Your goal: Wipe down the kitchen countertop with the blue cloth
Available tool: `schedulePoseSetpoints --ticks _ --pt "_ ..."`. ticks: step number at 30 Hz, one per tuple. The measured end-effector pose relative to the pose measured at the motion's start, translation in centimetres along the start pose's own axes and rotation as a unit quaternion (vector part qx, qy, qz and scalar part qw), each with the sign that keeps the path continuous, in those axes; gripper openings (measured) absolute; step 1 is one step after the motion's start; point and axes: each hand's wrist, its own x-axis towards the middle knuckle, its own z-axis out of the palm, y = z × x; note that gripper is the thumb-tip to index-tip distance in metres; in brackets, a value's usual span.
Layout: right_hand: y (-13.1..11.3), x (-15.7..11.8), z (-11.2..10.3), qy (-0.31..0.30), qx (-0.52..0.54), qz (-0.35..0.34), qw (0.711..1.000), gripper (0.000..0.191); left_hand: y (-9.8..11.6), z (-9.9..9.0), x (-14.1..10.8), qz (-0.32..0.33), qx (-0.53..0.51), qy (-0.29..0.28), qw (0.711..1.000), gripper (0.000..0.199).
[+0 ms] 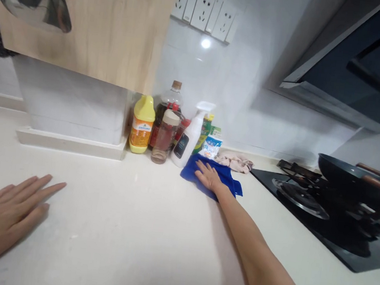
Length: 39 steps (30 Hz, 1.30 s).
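Observation:
My right hand (208, 175) lies flat on a blue cloth (226, 175), fingers stretched out and pressing it to the white countertop (124, 235). The cloth is spread out and a little rumpled. Just behind it stand a white spray bottle (190, 138) and a small blue and white packet (211, 147). At the lower left, my left hand (13, 218) rests on the counter with its fingers apart and nothing in it.
A yellow jug (142, 125), a lidded bottle of brownish liquid (164, 139) and a crumpled pale cloth (235, 161) line the wall. A black gas hob (324, 226) carrying a wok (353, 184) is on the right. A range hood and wooden cabinet (97, 22) hang above.

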Motion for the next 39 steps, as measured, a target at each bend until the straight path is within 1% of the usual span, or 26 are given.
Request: schedulePoseSetpoints --ticks 2,5,8,11,14,17,20,24,27,30,32,34,36,39 --pt "-0.3 -0.6 -0.1 0.0 -0.001 -0.017 1.0 0.06 0.1 -0.1 -0.1 0.011 0.004 -0.006 1.0 0.058" --pt "-0.8 -2.0 -0.3 -0.002 -0.006 -0.034 0.999 0.06 0.7 -1.1 -0.1 -0.004 -0.009 -0.036 0.999 0.059" --pt "-1.6 -4.0 -0.3 -0.003 -0.018 -0.04 0.999 0.061 1.5 -2.0 -0.2 -0.014 -0.028 -0.051 0.998 0.058" --pt "-2.8 -6.6 -0.4 -0.006 -0.032 -0.036 0.999 0.063 2.0 -2.6 -0.3 -0.008 -0.044 -0.057 0.997 0.058" --pt "-4.7 -9.5 -0.7 -0.012 -0.044 -0.029 0.999 0.065 2.5 -3.3 -0.5 -0.005 -0.065 -0.063 0.996 0.057" --pt "-7.1 -12.1 -1.2 -0.02 -0.045 -0.022 0.999 0.067 2.9 -4.2 -0.9 -0.006 -0.082 -0.065 0.994 0.057" --pt "-9.7 -14.5 -1.6 -0.025 -0.034 -0.034 0.999 0.07 3.2 -4.9 -1.1 0.0 -0.094 -0.057 0.994 0.058" --pt "-13.4 -17.6 -2.1 -0.028 -0.026 -0.067 0.997 0.07 3.2 -5.0 -1.0 -0.008 -0.114 -0.063 0.991 0.059" --pt "-16.4 -20.1 -2.5 -0.034 -0.023 -0.097 0.994 0.07 3.2 -4.9 -1.0 0.001 -0.124 -0.054 0.991 0.059" --pt "-19.2 -23.0 -2.9 -0.041 -0.023 -0.123 0.991 0.072 3.1 -4.7 -1.1 0.003 -0.121 -0.048 0.991 0.058" --pt "-20.6 -25.0 -3.1 -0.046 -0.023 -0.142 0.989 0.071 3.0 -4.7 -1.2 0.001 -0.116 -0.05 0.992 0.058" --pt "-21.6 -27.1 -3.3 -0.047 -0.016 -0.156 0.987 0.07 3.0 -4.6 -1.2 0.002 -0.108 -0.052 0.993 0.057" --pt "-21.9 -28.8 -3.4 -0.047 -0.005 -0.157 0.986 0.068 2.9 -4.5 -1.3 0.008 -0.102 -0.054 0.993 0.057" --pt "-21.6 -30.1 -3.6 -0.051 0.005 -0.152 0.987 0.068 2.8 -4.3 -1.4 0.014 -0.097 -0.057 0.994 0.058"
